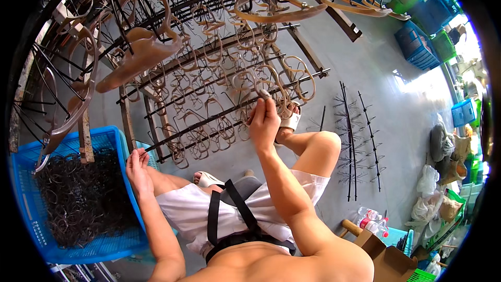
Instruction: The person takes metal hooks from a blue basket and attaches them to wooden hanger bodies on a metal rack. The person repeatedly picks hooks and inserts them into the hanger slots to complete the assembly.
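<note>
My right hand [264,125] is raised at the front of a metal rack, its thumb and fingers pinched on a pale brown eyeglass frame [264,94]. Many similar frames hang around it, so its full outline is hard to pick out. A long dark rod [203,121] crosses the rack's near side with frames hung along it. At that rod's left end is my left hand [140,175], fingers closed together on the tip. Large brown eyeglass frames [143,52] on black prongs hang close overhead.
At the left stands a blue basket [94,257] full of dark, tangled curved pieces. Bare pronged rods [350,141] lie on the grey floor to the right. Blue crates [417,47], bags [428,180], plastic bottles [369,224] and a cardboard box [386,256] line the right side.
</note>
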Motion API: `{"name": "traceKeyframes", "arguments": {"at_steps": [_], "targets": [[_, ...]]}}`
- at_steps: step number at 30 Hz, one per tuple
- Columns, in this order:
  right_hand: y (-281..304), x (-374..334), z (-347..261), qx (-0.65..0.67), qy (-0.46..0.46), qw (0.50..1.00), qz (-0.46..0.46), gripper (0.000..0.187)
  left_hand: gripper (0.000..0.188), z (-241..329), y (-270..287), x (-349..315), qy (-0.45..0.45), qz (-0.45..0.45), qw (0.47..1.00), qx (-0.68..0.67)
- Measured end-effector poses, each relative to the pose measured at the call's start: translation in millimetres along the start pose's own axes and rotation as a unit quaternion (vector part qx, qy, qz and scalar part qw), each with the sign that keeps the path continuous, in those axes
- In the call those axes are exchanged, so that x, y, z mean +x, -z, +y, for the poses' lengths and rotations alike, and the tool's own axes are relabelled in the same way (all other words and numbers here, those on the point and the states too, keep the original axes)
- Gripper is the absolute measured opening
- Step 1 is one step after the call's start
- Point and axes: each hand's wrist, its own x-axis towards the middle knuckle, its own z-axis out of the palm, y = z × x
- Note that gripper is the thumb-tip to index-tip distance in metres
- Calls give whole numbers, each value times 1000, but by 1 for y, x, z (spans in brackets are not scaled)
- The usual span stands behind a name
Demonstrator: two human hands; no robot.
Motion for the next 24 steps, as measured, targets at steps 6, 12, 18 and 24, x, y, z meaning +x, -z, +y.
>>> {"name": "traceKeyframes", "arguments": {"at_steps": [6,12,18,24], "targets": [[-18,-12,11,104,-117,987,37,16,15,-2,-2,-7,-4,5,998,-58],[-26,-8,13,321,-185,927,54,21,12,-2,-2,-13,-14,5,998,-62],[-23,-7,9,391,-192,900,30,24,12,-1,-4,-15,-18,4,998,-59],[-28,-9,4,362,-166,916,39,24,13,-2,-2,-14,-13,-4,998,-53]]}}
